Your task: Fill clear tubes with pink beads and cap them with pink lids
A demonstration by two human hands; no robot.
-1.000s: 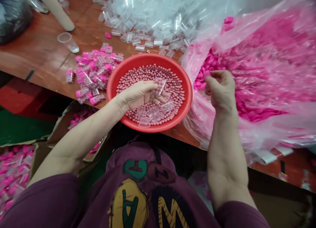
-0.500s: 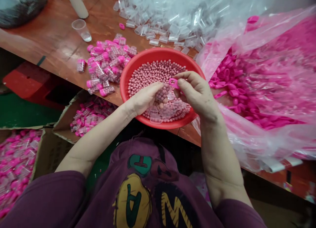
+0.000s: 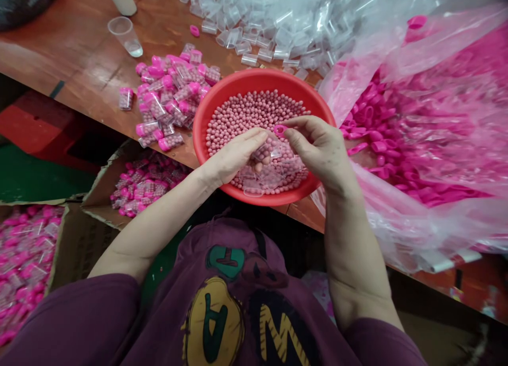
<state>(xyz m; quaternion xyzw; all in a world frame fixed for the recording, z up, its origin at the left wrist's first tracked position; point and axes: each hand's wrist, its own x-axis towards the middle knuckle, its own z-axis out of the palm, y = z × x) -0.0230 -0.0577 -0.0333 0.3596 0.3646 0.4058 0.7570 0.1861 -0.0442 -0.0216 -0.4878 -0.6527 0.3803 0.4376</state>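
Over red basin (image 3: 201,130) of pink beads (image 3: 246,112): left hand (image 3: 238,153) curled round clear container (image 3: 265,148); right hand (image 3: 322,146) pinching pink cap (image 3: 280,129) at its edge, just beside container. Risks: careless tilt could spill any beads inside container; thin edge pinch could let cap drop into basin. Cap's opening faces up toward camera, long axis roughly side to side; container's axis mostly hidden in grasp.

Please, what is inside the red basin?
Pink beads lie inside the red basin, some clear containers on top. The left hand and right hand cover part of the basin; its bottom is hidden.
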